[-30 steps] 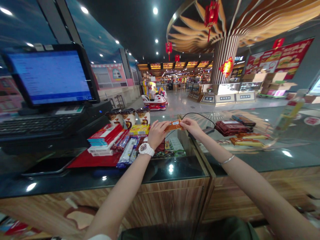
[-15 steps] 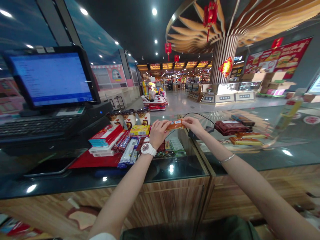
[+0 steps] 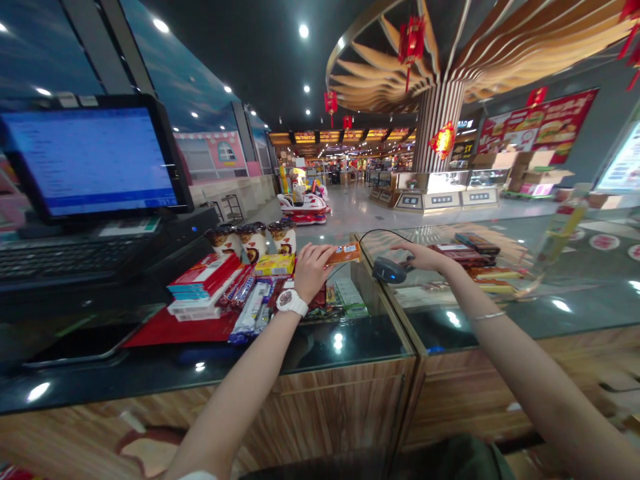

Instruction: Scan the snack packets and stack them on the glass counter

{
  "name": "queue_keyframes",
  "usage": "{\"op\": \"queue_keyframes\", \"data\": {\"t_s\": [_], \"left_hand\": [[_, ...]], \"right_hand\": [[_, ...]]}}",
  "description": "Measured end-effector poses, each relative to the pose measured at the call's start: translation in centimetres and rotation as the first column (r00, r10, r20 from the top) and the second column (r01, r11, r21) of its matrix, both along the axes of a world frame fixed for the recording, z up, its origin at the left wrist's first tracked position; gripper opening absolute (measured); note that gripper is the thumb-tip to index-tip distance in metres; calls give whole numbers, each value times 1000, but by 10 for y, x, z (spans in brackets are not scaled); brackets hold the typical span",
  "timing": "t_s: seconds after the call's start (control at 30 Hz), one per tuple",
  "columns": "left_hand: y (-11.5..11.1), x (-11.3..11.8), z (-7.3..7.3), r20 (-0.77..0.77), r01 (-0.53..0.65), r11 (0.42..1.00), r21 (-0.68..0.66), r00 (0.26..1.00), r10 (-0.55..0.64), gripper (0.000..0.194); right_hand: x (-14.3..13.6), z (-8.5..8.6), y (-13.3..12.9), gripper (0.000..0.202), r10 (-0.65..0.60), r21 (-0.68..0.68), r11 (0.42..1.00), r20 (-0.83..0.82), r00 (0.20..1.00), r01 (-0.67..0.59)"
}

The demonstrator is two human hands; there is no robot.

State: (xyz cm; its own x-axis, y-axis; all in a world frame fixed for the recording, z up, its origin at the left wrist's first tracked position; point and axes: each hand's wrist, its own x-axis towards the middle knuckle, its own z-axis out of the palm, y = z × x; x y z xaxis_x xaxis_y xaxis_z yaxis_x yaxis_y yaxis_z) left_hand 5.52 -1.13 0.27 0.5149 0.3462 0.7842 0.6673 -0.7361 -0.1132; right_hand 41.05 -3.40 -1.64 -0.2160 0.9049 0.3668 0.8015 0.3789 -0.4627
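My left hand (image 3: 313,270), with a white watch on the wrist, pinches one end of an orange-wrapped snack bar (image 3: 347,253) above the counter. The bar's other end points right, free. Over to the right, my right hand (image 3: 423,257) has its fingers on the handle of a dark barcode scanner (image 3: 389,270) with a small blue light; its head faces left. A black cable (image 3: 383,231) arches behind it. Below and left of my left hand are silver-and-blue wrapped bars (image 3: 253,310), a yellow box (image 3: 275,265) and red boxes (image 3: 205,275).
A monitor (image 3: 95,157) and keyboard (image 3: 75,263) stand at left. Three lidded cups (image 3: 251,241) line the back. A dark tablet-like slab (image 3: 85,343) lies front left. Brown packs (image 3: 463,253) and yellow-wrapped bars (image 3: 493,285) lie on the right counter, near a bottle (image 3: 560,230).
My right hand has let go of the snack bar and moved right and slightly down to the scanner's handle. The bar stays in my left hand. The view has shifted slightly.
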Motion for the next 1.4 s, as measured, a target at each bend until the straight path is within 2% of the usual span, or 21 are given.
{"op": "queue_keyframes", "data": {"t_s": [0.17, 0.4, 0.7, 0.93, 1.03, 1.17, 1.27, 1.4], "left_hand": [[-1, 0, -1, -2, -7, 1000, -2, 1000, 7, 40], [-3, 2, 1, -5, -11, 1000, -17, 1000, 11, 38], [-3, 2, 0, -7, -17, 1000, -17, 1000, 17, 39], [-4, 0, 2, 26, -44, 999, -25, 999, 45, 41], [-3, -2, 3, 57, -71, 997, -6, 996, 71, 39], [0, -3, 5, 109, -113, 993, 17, 988, 110, 36], [5, 1, 11, 120, -135, 990, 31, 984, 131, 35], [13, 16, 21, 92, -129, 990, 53, 988, 123, 32]], "right_hand": [[7, -18, 0, 84, 132, -74, 989, 95, 987, -126], [-7, -24, -4, 62, 83, -31, 996, 217, 973, -78], [-13, -25, -3, 57, 86, 22, 995, 249, 965, -95], [-32, -19, -8, 57, 6, 209, 976, 278, 961, -67], [-39, -12, -12, 59, 15, 328, 940, 223, 975, -90], [-49, -2, -22, 49, 51, 425, 902, 54, 997, -69], [-61, 3, -28, 41, 60, 424, 906, -135, 989, 3], [-75, 9, -35, 35, 56, 368, 925, -385, 921, 97]]}}
